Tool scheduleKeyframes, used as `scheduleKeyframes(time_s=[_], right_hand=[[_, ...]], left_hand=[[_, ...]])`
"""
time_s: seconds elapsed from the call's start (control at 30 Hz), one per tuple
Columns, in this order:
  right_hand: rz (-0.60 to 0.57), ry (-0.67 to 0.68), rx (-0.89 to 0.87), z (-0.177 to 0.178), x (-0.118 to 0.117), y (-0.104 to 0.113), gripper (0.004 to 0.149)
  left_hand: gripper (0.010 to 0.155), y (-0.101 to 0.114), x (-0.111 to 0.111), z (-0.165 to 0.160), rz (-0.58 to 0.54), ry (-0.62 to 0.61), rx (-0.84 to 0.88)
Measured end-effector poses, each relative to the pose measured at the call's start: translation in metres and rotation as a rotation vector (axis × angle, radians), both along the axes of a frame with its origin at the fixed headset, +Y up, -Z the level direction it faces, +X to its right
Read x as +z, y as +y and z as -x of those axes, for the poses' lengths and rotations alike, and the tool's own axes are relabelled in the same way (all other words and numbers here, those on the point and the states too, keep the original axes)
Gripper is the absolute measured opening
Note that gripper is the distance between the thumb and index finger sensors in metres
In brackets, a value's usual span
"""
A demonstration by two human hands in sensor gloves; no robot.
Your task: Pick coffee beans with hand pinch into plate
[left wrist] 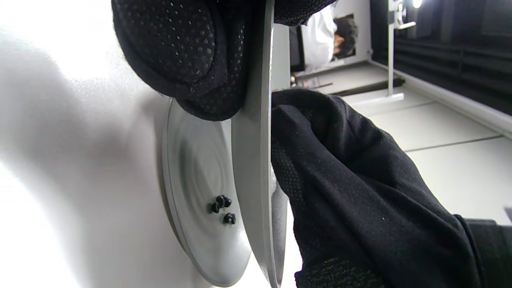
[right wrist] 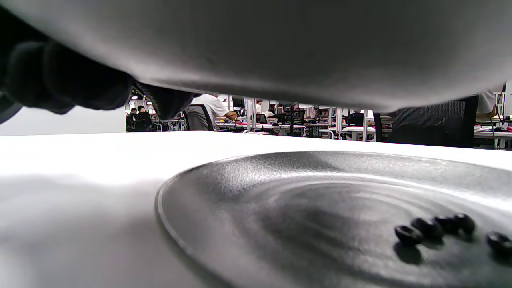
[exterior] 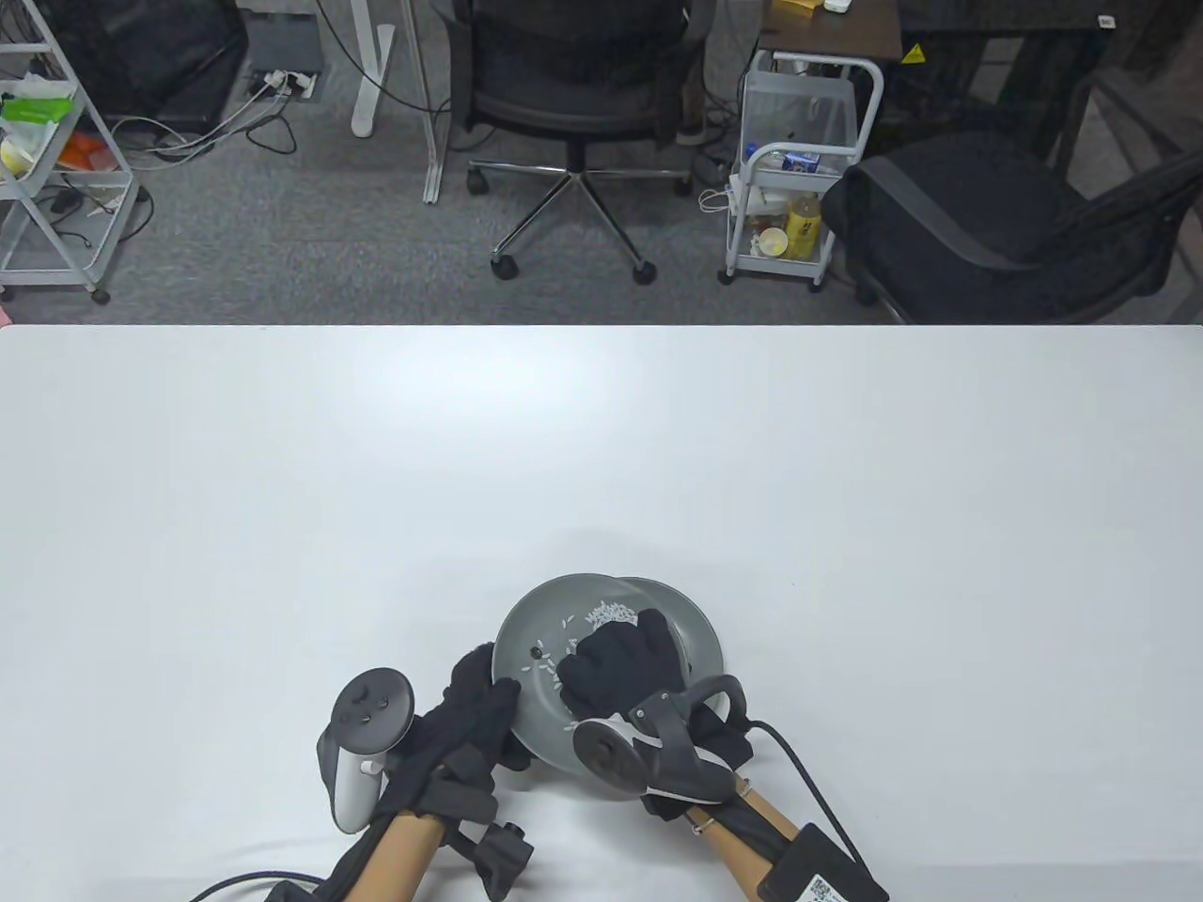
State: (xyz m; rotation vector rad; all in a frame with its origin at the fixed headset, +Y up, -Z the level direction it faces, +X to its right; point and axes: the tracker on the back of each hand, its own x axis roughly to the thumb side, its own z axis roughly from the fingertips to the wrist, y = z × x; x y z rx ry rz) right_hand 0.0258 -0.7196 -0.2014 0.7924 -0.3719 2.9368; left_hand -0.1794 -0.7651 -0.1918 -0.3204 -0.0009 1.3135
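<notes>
Table view: the left hand (exterior: 470, 723) grips the rim of a tilted round grey plate (exterior: 536, 676) scattered with white grains and one dark coffee bean (exterior: 537, 650). The right hand (exterior: 625, 662) rests inside it, grip state hidden. A second grey plate (right wrist: 320, 192) lies flat on the white worktop (exterior: 601, 451) beneath, holding several coffee beans (right wrist: 436, 228).

bright overhead light, glaring tabletop (exterior: 601, 451)

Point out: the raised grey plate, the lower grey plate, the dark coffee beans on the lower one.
Raised grey plate (exterior: 528, 628): table view, bare inner surface.
Lower grey plate (right wrist: 256, 208): right wrist view, bare inner surface.
Dark coffee beans (right wrist: 428, 227): right wrist view, middle bean of the row.
</notes>
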Motion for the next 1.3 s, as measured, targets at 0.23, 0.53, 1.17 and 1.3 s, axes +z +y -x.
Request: scheduleKeyframes(time_s=[0.23, 0.53, 1.17, 1.3], right_hand=[[-0.058, -0.034, -0.139, -0.024, -0.002, 0.022, 0.032], [-0.021, -0.252, -0.235, -0.078, -0.023, 0.022, 0.032], [0.186, -0.249, 0.1, -0.064, -0.036, -0.036, 0.031], [0.203, -0.254, 0.077, -0.066, -0.037, -0.036, 0.032]], left_hand=[[0.057, -0.001, 0.0, 0.003, 0.009, 0.024, 0.017], [0.057, 0.001, 0.0, 0.011, 0.014, 0.072, 0.049], [0.057, 0.004, -0.001, 0.019, 0.008, 0.115, 0.091], [0.057, 0.003, -0.001, 0.018, 0.014, 0.111, 0.091]])
